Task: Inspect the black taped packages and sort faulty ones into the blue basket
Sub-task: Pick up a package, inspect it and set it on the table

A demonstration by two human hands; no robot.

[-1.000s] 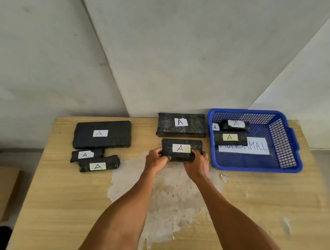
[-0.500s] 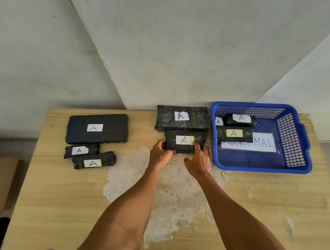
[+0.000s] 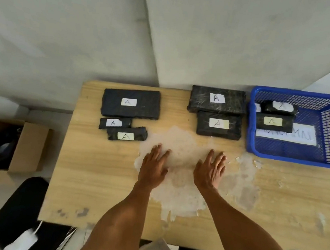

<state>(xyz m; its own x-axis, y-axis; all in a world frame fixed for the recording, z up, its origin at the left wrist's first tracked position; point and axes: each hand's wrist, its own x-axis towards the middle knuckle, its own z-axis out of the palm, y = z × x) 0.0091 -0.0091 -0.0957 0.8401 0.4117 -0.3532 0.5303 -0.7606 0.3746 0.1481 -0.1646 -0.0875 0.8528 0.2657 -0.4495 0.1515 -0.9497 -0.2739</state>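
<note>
The black package (image 3: 218,129) lies flat just beyond the right hand (image 3: 209,172), its far edge touching a larger package (image 3: 217,101). The right hand and the left hand (image 3: 153,165) rest palm-down on the table, fingers straight, grasping nothing. Off to their right, the blue basket (image 3: 293,158) is cut off at the frame edge. Two packages (image 3: 274,122) inside it cover part of its paper sign (image 3: 301,137), where only "MAL" is readable.

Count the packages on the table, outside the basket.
5. Left: large package, two small ones before it. Centre, beside the basket: back package, front package. None seem hidden.
</note>
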